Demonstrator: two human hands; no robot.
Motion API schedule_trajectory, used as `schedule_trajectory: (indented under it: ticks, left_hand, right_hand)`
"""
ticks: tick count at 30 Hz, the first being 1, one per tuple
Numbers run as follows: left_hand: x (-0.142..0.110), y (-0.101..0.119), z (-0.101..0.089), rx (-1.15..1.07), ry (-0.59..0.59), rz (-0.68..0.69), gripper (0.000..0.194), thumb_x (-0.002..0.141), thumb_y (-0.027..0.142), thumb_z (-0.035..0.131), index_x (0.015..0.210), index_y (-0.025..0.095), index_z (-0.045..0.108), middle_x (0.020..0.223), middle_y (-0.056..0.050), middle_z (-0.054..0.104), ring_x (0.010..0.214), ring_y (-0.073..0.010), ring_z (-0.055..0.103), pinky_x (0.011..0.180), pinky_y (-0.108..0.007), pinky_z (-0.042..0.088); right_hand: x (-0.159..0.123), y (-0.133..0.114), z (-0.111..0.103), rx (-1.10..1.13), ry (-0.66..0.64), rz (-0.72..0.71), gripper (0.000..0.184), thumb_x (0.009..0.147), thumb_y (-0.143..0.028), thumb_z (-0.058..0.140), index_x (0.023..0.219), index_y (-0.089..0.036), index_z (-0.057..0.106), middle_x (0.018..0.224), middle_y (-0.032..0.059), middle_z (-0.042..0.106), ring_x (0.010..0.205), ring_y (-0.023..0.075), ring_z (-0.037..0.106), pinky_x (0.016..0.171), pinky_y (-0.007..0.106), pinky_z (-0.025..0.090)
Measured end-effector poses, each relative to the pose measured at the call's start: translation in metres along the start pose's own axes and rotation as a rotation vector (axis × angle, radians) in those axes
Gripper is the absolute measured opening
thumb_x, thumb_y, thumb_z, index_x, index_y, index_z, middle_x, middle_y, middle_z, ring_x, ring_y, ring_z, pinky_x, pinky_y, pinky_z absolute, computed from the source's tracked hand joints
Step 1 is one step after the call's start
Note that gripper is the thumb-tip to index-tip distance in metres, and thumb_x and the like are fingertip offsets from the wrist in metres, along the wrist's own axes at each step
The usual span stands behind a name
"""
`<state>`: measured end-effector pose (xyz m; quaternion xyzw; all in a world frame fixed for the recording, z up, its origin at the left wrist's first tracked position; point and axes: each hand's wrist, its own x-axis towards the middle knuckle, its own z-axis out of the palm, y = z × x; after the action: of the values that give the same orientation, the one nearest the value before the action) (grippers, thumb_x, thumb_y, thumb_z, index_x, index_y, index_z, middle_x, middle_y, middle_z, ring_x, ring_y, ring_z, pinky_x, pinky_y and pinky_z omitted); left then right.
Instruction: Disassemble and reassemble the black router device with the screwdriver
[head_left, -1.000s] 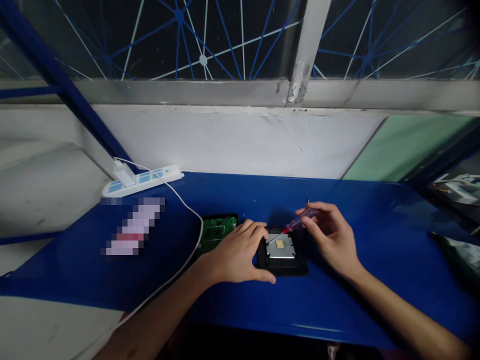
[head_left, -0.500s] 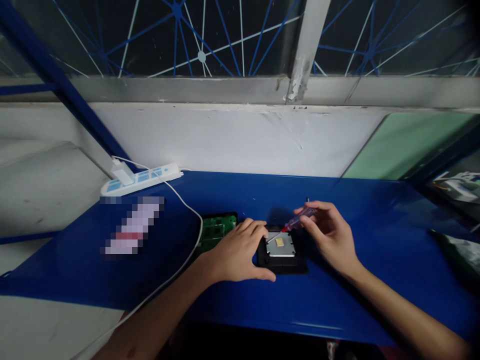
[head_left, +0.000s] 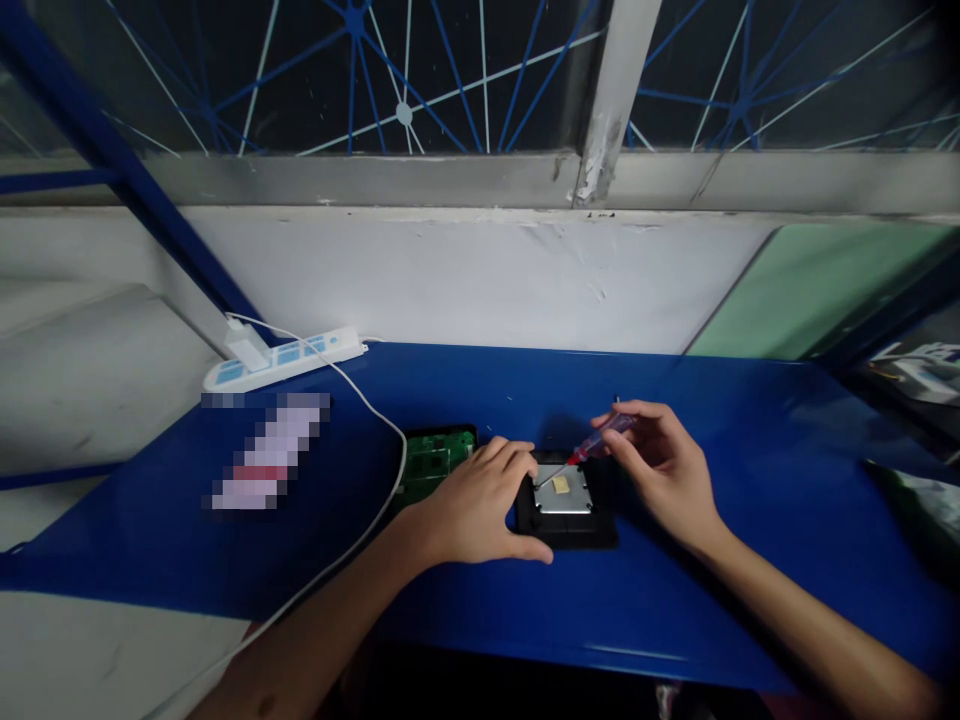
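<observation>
My right hand (head_left: 664, 470) is closed around a screwdriver (head_left: 600, 440) with a clear purplish handle and a red collar. Its thin shaft slants down to the left, and the tip rests near the upper left corner of a silver metal plate (head_left: 577, 497). A small yellowish pad (head_left: 561, 485) sits on the plate. Under the plate lies a black plastic casing (head_left: 577, 532). My left hand (head_left: 480, 505) grips the casing by its left side, the fingers at the upper left corner and the thumb by the lower edge. Behind that hand, a green circuit board (head_left: 429, 462) is partly hidden.
A white power strip (head_left: 330, 348) with a plugged-in adapter (head_left: 247, 345) stands at the back left of the blue table (head_left: 480, 390). Its white cable (head_left: 379, 415) runs past my left forearm. A blurred-out item (head_left: 274, 450) lies at left, a dark green bag (head_left: 919, 515) at right.
Almost nothing differs. Both hands, the screwdriver and the casing keep their places, with only a slight shift of the camera view.
</observation>
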<state>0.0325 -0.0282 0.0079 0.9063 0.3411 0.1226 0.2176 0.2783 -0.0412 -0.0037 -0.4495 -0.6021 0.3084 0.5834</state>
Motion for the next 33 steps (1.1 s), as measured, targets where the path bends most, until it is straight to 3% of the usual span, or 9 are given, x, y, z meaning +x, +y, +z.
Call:
schedule_trajectory:
  ticks: [10, 33]
  left_hand:
    - [-0.0003, 0.0016, -0.0017, -0.003, -0.011, -0.009, 0.067, 0.064, 0.061, 0.088, 0.106, 0.022, 0.052, 0.139, -0.013, 0.053, 0.132, -0.0347, 0.047, 0.107, -0.049, 0.044]
    - [-0.0009, 0.0009, -0.0015, -0.016, -0.021, -0.010, 0.060, 0.066, 0.058, 0.089, 0.101, 0.024, 0.056, 0.143, -0.012, 0.051, 0.134, -0.0359, 0.043, 0.110, -0.053, 0.041]
  right_hand:
    - [0.0010, 0.0017, -0.0006, 0.004, 0.008, -0.004, 0.026, 0.090, -0.030, 0.071, 0.114, -0.026, 0.060, 0.101, 0.0044, 0.073, 0.076, 0.0153, 0.071, 0.073, 0.031, 0.062]
    - [-0.0006, 0.0001, 0.0001, 0.022, -0.002, -0.017, 0.024, 0.091, -0.027, 0.071, 0.113, -0.026, 0.061, 0.101, 0.0034, 0.074, 0.077, 0.0129, 0.072, 0.071, 0.026, 0.062]
